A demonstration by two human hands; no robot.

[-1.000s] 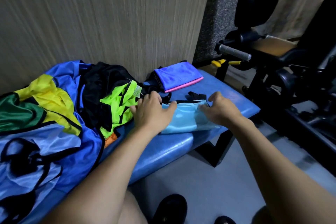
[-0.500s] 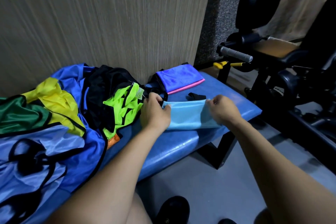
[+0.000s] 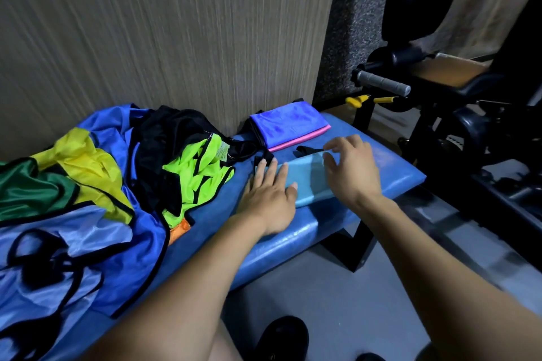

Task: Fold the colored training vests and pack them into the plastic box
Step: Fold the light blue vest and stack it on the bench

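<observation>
A light blue vest (image 3: 308,182), folded into a narrow band, lies on the blue padded bench (image 3: 293,231). My left hand (image 3: 269,193) presses flat on its left end with straight fingers. My right hand (image 3: 350,168) hovers over its right end, fingers spread and loosely bent, holding nothing. Behind them sits a folded stack with a purple vest (image 3: 289,123) on top and a pink one under it. A pile of unfolded vests covers the bench's left: neon green (image 3: 199,173), black (image 3: 170,138), yellow (image 3: 85,164), green (image 3: 26,193) and blue (image 3: 73,258). No plastic box is in view.
A wood-grain wall (image 3: 161,32) runs right behind the bench. Black gym equipment with a grey handle (image 3: 381,83) and yellow clips (image 3: 356,101) stands to the right. Grey floor and my black shoes (image 3: 283,337) lie below the bench edge.
Both hands pinched the light blue vest's ends and folded it over. Now the left hand lies flat on it and the right hand has let go and lifted.
</observation>
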